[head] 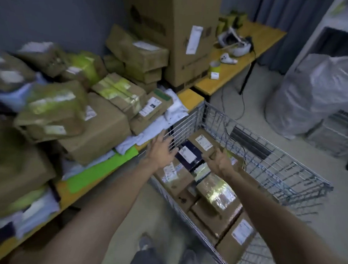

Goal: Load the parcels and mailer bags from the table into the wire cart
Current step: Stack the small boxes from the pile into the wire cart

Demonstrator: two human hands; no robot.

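Note:
The wire cart (271, 168) stands right of the table and holds several brown parcels, a dark parcel (190, 155) and a tape-wrapped one (216, 190). My left hand (162, 150) hovers open with spread fingers over the cart's left rim, beside the table's edge. My right hand (220, 160) is inside the cart, its fingers curled over the near corner of a brown labelled parcel (202, 141). On the table (190, 96), many parcels are piled, among them a large brown box (101, 126) and a small labelled box (150, 111), on white mailer bags (176, 110) and a green mailer bag (99, 168).
A tall cardboard box (185, 36) stands at the back. A second table (242, 61) holds a white headset, controller and tape roll. Cables trail on the floor behind the cart. A big plastic-wrapped bundle (318, 94) sits at the right. My shoe (144, 242) is below.

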